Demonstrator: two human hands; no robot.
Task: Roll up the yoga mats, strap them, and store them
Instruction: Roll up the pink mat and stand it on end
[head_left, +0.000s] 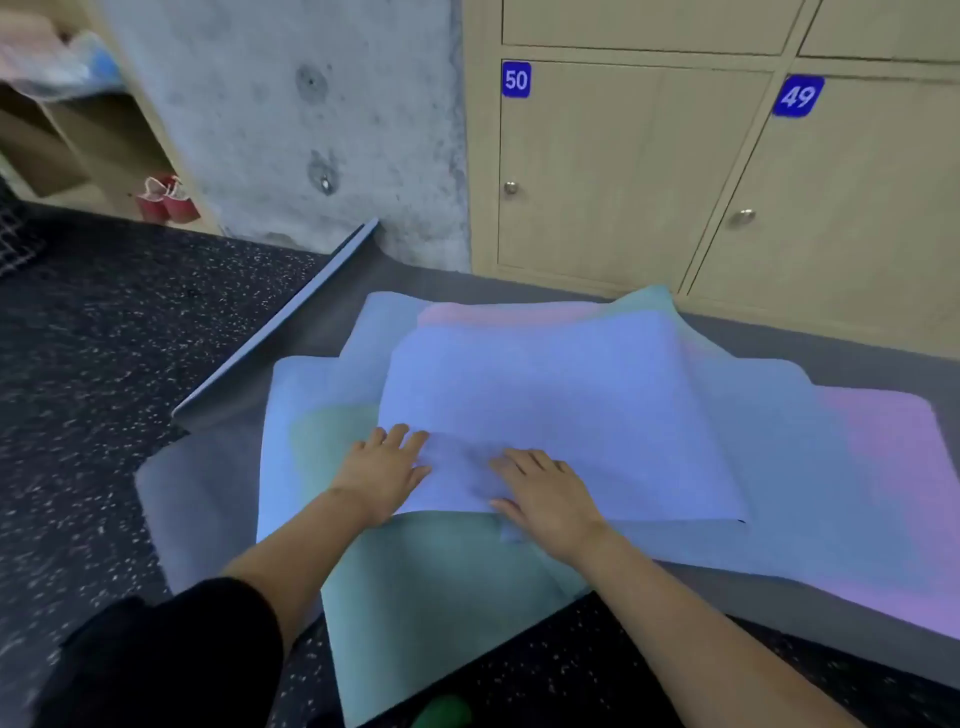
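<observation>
Pressing left hand (384, 470) and right hand (545, 493) flat on the top mat (545, 395) mid-frame, they are apparently just starting: nothing rolled yet.

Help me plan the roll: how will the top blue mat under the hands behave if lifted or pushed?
Probably floppy: the top blue mat humps and folds over itself. Likely light for its size, as its near edge looks thin. It may slide on the teal mat beneath; grip cannot be judged.
</observation>
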